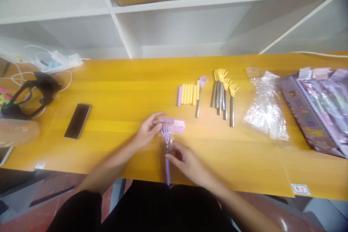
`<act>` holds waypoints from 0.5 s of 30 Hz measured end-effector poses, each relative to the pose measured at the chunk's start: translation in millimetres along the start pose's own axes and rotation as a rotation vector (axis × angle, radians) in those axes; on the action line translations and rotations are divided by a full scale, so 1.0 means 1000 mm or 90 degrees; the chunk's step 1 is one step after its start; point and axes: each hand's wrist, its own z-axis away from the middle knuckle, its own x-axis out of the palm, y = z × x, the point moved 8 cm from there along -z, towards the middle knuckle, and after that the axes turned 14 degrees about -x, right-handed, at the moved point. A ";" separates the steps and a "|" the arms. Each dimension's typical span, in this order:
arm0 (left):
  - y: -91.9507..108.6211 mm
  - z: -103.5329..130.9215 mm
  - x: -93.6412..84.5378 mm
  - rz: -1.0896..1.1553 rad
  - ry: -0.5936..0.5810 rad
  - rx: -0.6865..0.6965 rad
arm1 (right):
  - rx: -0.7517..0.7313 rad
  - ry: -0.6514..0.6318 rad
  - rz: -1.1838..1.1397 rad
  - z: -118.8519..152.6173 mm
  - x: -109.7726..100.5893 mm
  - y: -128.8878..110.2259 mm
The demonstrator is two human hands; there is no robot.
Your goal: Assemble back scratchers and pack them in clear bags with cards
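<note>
A purple back scratcher (167,166) with a small hand-shaped head points away from me at the table's front edge, clear plastic around its head. My left hand (149,129) pinches the purple card (166,120) at the top of that plastic. A pink card (179,126) lies against its right side. My right hand (185,157) is closed on the scratcher's shaft, just below the head. Farther back are yellow tubes (188,94), a purple tube (179,96), a purple-headed scratcher (200,96) with a bare metal rod, and several yellow-headed ones (221,90).
Clear plastic bags (268,107) and a purple display box (310,116) of packed items stand at the right. A phone (78,120), black headgear (32,94) and a power strip (58,61) lie left. White shelving (179,7) rises behind.
</note>
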 end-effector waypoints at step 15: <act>-0.004 -0.006 -0.001 0.021 -0.045 -0.023 | -0.027 0.321 0.052 0.049 -0.088 -0.004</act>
